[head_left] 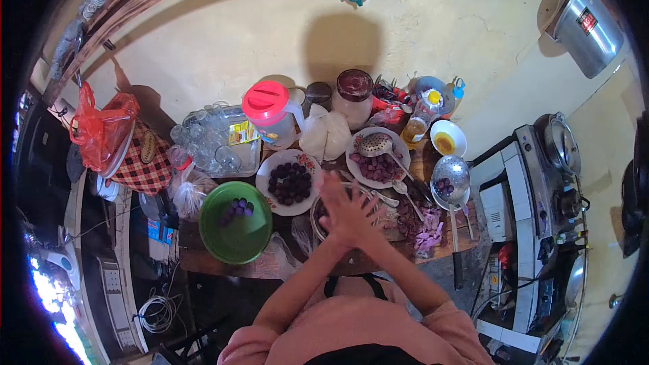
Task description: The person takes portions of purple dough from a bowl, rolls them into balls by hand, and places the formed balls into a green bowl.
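My right hand [343,213] lies across my left hand [368,211], palms facing each other, above a glass bowl [315,220] at the table's front. The fingers of both hands are stretched out, those of the left spread to the right. Anything between the palms is hidden. Left of them stands a green basin [218,247] holding several small purple balls [236,211]. A floral plate [269,201] with dark purple balls [291,182] is just behind. To the right lie purple chopped pieces [428,235] and a spoon [407,197] on the wooden table.
Behind are a red-lidded pitcher [272,118], a jar [353,101], a white bag [324,134], and a tray of glasses [209,138]. A slotted ladle [376,146] rests on a plate of purple cubes [378,167]. A strainer [450,172] sits right, near the stove [534,176].
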### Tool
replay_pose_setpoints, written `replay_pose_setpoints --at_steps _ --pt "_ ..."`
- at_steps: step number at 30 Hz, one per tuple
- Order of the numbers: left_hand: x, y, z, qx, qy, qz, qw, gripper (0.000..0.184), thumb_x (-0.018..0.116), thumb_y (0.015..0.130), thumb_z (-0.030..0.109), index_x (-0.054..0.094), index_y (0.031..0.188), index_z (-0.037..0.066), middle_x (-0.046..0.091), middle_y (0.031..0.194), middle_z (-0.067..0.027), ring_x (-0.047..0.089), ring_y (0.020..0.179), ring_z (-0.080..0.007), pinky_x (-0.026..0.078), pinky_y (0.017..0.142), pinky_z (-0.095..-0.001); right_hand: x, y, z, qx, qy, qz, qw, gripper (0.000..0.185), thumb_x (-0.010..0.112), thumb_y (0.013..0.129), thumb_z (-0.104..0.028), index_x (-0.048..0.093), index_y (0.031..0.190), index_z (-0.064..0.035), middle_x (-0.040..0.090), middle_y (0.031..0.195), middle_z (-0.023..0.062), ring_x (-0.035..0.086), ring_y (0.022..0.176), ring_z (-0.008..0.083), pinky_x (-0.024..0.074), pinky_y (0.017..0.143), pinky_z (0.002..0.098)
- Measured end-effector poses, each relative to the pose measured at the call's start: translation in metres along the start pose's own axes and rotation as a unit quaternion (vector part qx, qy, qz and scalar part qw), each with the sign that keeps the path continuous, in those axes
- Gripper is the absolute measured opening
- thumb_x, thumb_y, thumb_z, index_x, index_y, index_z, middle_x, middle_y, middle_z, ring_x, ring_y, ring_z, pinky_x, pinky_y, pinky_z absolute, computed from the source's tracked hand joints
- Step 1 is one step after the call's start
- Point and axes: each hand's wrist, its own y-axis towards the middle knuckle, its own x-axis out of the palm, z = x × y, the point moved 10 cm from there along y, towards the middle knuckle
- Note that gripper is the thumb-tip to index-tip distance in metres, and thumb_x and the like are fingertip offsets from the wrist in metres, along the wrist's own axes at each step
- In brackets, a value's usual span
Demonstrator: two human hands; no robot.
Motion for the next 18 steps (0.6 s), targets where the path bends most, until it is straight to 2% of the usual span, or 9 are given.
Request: replay_pose_setpoints --at_steps 1,4,5,7,9,13,16,18 --pt "0.017 -0.004 0.0 -0.04 -0.087 -0.088 0.992 0.076 0.031 0.08 0.069 0.021 0.14 0.025 0.016 0.146 -0.0068 0.015 0.133 -0.0345 0.011 0.106 -0.0539 0.001 -0.003 -0.008 -0.023 -0.013 -0.007 1.0 0.069 0.039 0.082 -0.05 0.022 0.14 -0.0179 0.017 0.146 0.0093 0.015 0.134 0.0339 0.0045 0.101 0.0622" --pt "-0.045 -0.005 0.002 -0.118 -0.063 0.061 0.989 0.075 0.026 0.082 0.069 0.021 0.14 0.021 0.015 0.147 -0.0075 0.014 0.133 -0.0339 0.01 0.106 -0.0536 0.006 -0.012 -0.016 -0.094 0.005 -0.033 0.995 0.072 0.041 0.081 -0.052 0.021 0.141 -0.0177 0.018 0.146 0.0086 0.016 0.134 0.0321 0.0064 0.101 0.062" --pt "-0.06 -0.01 0.0 -0.111 -0.02 0.113 0.987 0.075 0.027 0.082 0.069 0.021 0.14 0.021 0.014 0.147 -0.0076 0.015 0.133 -0.0343 0.011 0.106 -0.0535 0.009 -0.014 -0.011 -0.101 0.01 -0.042 0.994 0.072 0.041 0.081 -0.052 0.021 0.141 -0.0177 0.018 0.146 0.0087 0.017 0.134 0.0319 0.0069 0.101 0.0621" --pt "-0.023 -0.004 0.014 -0.095 0.065 0.215 0.97 0.075 0.028 0.082 0.068 0.022 0.14 0.021 0.013 0.147 -0.0077 0.015 0.133 -0.035 0.011 0.106 -0.0533 0.016 -0.008 0.021 -0.044 -0.026 -0.051 0.997 0.071 0.042 0.081 -0.052 0.022 0.14 -0.0179 0.018 0.146 0.0088 0.018 0.133 0.0319 0.0079 0.101 0.0618" --pt "-0.029 -0.005 0.002 -0.115 -0.008 0.188 0.975 0.075 0.029 0.082 0.067 0.019 0.14 0.022 0.013 0.147 -0.0082 0.014 0.133 -0.0344 0.012 0.107 -0.0527 0.006 0.001 0.005 -0.03 0.011 -0.018 0.999 0.069 0.041 0.082 -0.05 0.024 0.14 -0.0174 0.019 0.146 0.0097 0.018 0.133 0.0323 0.0078 0.101 0.0619" --pt "-0.044 -0.01 -0.015 -0.155 -0.149 0.131 0.968 0.075 0.032 0.081 0.066 0.014 0.141 0.023 0.013 0.147 -0.0092 0.013 0.134 -0.0333 0.014 0.107 -0.0514 0.01 -0.002 0.013 -0.027 0.064 -0.071 0.995 0.067 0.043 0.081 -0.044 0.025 0.14 -0.0172 0.017 0.146 0.0099 0.018 0.133 0.0337 0.0075 0.102 0.0598" --pt "-0.05 -0.017 0.007 -0.123 -0.293 0.203 0.926 0.071 0.028 0.084 0.065 0.023 0.139 0.022 0.019 0.145 -0.0086 0.023 0.13 -0.0349 0.017 0.105 -0.0529 0.023 -0.011 0.025 -0.032 0.103 -0.142 0.984 0.067 0.045 0.08 -0.039 0.025 0.14 -0.0173 0.015 0.147 0.0097 0.017 0.133 0.0348 0.0071 0.104 0.0576" --pt "-0.025 -0.012 -0.003 -0.091 -0.149 0.127 0.976 0.074 0.029 0.083 0.064 0.017 0.14 0.019 0.017 0.145 -0.0091 0.018 0.132 -0.0347 0.015 0.107 -0.0522 0.013 0.0 0.023 -0.037 0.115 -0.055 0.991 0.065 0.044 0.081 -0.039 0.026 0.139 -0.0176 0.015 0.147 0.0101 0.017 0.134 0.0338 0.0064 0.104 0.0573"
